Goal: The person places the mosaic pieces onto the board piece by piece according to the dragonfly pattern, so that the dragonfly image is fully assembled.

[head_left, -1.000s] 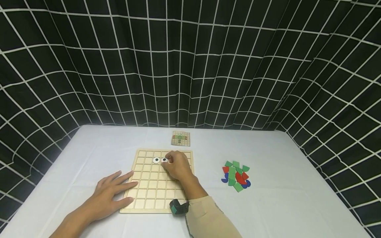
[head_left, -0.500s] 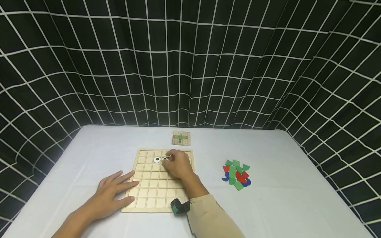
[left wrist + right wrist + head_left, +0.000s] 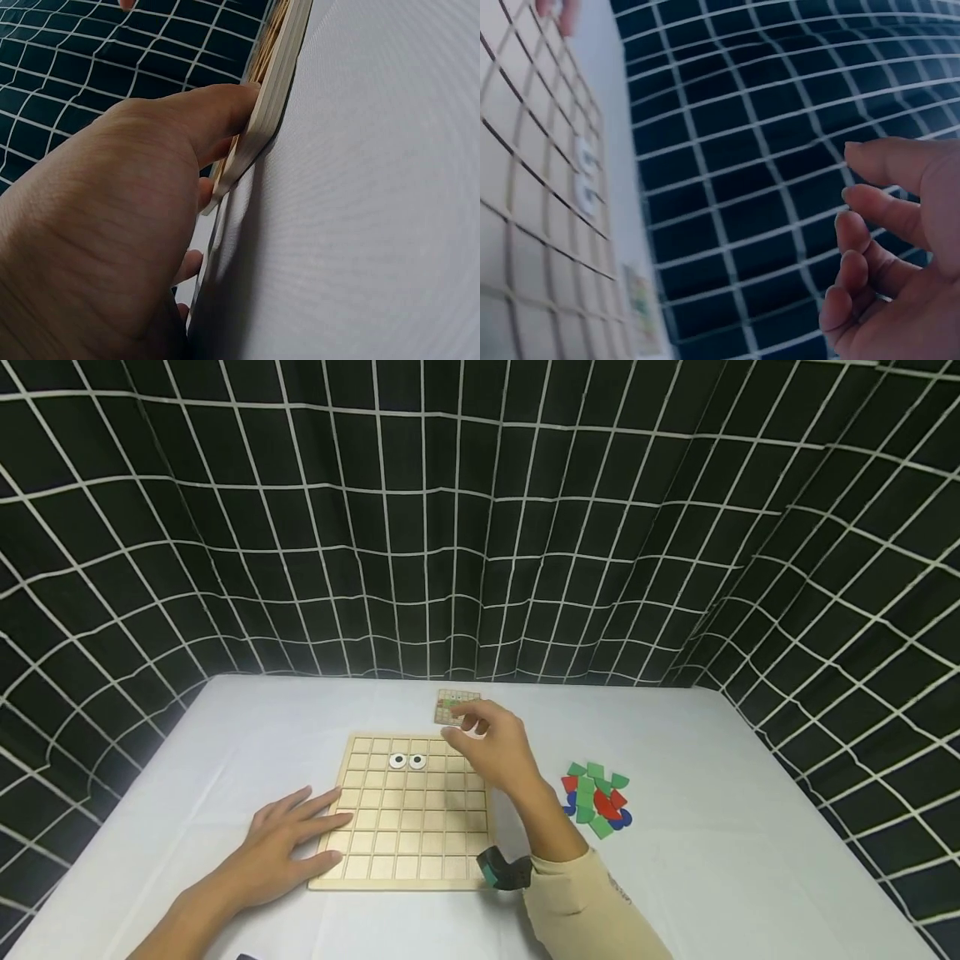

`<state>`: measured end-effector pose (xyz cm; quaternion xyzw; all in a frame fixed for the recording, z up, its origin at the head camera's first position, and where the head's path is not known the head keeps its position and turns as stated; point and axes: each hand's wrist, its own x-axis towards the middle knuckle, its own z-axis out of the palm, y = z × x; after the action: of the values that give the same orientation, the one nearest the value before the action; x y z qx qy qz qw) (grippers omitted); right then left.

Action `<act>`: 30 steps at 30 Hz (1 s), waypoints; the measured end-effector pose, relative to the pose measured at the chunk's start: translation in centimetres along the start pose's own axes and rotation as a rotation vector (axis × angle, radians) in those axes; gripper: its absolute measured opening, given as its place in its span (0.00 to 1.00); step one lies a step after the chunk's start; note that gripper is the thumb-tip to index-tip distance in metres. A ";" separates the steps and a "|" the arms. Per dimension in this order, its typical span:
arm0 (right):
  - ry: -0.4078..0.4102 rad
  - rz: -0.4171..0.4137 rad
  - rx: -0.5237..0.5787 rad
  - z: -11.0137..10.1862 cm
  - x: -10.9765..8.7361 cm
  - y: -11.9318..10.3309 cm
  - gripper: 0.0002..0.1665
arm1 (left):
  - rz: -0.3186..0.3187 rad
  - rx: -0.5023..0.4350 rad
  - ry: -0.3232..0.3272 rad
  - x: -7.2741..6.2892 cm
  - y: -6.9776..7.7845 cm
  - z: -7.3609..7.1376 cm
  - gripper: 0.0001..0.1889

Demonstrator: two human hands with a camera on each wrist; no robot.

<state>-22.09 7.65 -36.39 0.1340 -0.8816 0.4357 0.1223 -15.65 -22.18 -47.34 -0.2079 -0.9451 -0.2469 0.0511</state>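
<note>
A wooden grid board [image 3: 408,822] lies on the white table. Two round eye pieces, a left one [image 3: 398,761] and a right one [image 3: 417,762], sit side by side in its second row. Fingers spread, my left hand [image 3: 281,843] rests on the board's left edge; the left wrist view shows the thumb [image 3: 225,109] on the board's rim. My right hand [image 3: 495,745] is raised over the board's far right corner with loosely bent fingers and nothing between them. In the right wrist view its thumb and fingertips [image 3: 851,225] stand apart.
Right of the board lies a loose group of green, red and blue flat pieces [image 3: 585,789]. A small pattern card [image 3: 444,718] lies beyond the board, partly behind my right hand. A black curtain with white grid lines [image 3: 450,527] surrounds the table.
My right hand has let go of the right eye piece and moved up and to the right, off the board's second row. My left hand has stayed in place.
</note>
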 end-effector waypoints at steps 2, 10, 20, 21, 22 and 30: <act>0.030 -0.035 0.014 -1.3 -0.4 -0.1 0.15 | 0.004 0.001 0.005 0.0 -0.1 0.0 0.22; 0.108 -0.138 -0.024 -5.3 -2.2 0.2 0.15 | 0.013 -0.008 0.013 -0.1 -0.1 -0.1 0.22; 0.170 -0.278 -0.084 -9.2 -4.1 0.7 0.18 | 0.019 -0.013 0.016 0.0 -0.1 0.1 0.22; 0.169 -0.294 -0.086 -9.5 -4.1 0.9 0.19 | 0.020 -0.011 0.017 0.0 -0.1 0.2 0.22; 0.167 -0.306 -0.090 -9.9 -4.1 1.0 0.20 | 0.021 -0.010 0.018 0.0 -0.1 0.2 0.23; 0.140 -0.291 -0.125 -12.4 -3.4 2.6 0.22 | 0.017 -0.002 0.016 -0.1 0.2 -0.3 0.23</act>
<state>-18.59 19.55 -32.12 0.2218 -0.8676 0.3660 0.2533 -15.45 -22.25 -46.99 -0.2142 -0.9426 -0.2490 0.0605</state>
